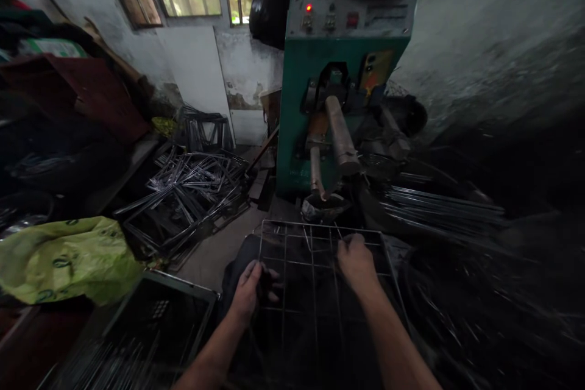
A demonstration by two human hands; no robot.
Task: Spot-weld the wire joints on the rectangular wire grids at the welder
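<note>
A rectangular wire grid (313, 283) of thin metal rods lies in front of me over my lap. My left hand (250, 292) grips its left side rod, thumb on top and fingers reaching underneath. Near the grid's far right part, my right hand (355, 259) is closed in a pinch on a thin metal wire (337, 230), whose end sticks out past the fingers. Whether that wire is joined to the grid cannot be made out. Beyond the grid's far edge stands a green machine (299, 103) with thick metal electrode arms (340, 134) and a lit red lamp.
Bent wire frames (192, 186) are heaped on the floor at left. A yellow-green sack (73, 259) and a dark crate (183, 283) holding thin rods sit nearer. Straight metal rods (443, 207) lie at right, beside a dark round container (411, 292).
</note>
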